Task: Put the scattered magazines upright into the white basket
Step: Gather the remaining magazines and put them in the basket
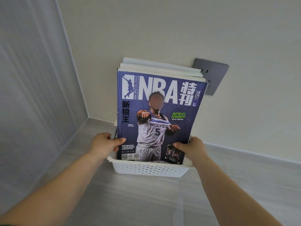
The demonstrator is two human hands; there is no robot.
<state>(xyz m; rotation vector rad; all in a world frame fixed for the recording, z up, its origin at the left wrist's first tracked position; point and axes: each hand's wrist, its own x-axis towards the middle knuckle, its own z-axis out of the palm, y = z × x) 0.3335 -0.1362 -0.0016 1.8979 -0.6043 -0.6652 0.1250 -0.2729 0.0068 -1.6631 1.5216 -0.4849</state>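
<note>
Purple NBA cover fronts magazine stack [156, 115], which stands upright in white basket [149, 168], long axis vertical, paler copies' tops showing behind. Basket near wall base, grey socket plate [211, 75] behind stack's top. Left hand [104, 144] grips stack's lower left edge, thumb on cover; right hand [192, 148] mirrors it lower right. I can't see fingers behind. Stack dead ahead between hands, both equally near; I judge only squaring-up left.
</note>
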